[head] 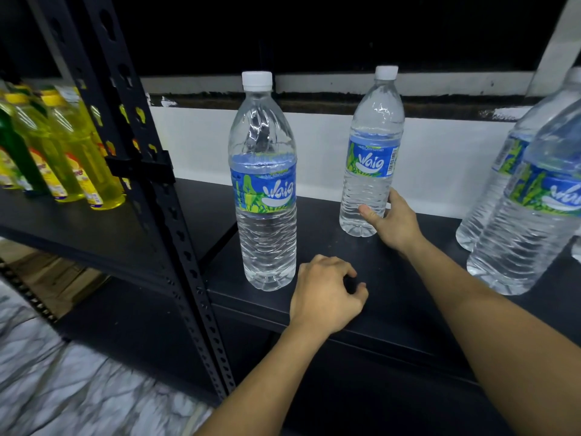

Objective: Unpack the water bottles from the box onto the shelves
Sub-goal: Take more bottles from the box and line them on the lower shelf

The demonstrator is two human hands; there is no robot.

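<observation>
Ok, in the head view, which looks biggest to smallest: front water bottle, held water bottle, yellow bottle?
1. front water bottle: looks largest, but it is nearest.
2. held water bottle: looks smaller, likely the same size really.
3. yellow bottle: looks smallest.

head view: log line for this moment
right hand grips rear bottle on shelf | left hand empty beside front bottle | both upright

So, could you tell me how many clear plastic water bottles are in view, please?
4: front-left bottle; back bottle, gripped by the right hand; near right-edge bottle; far right-edge bottle. More may be cut off right.
</observation>
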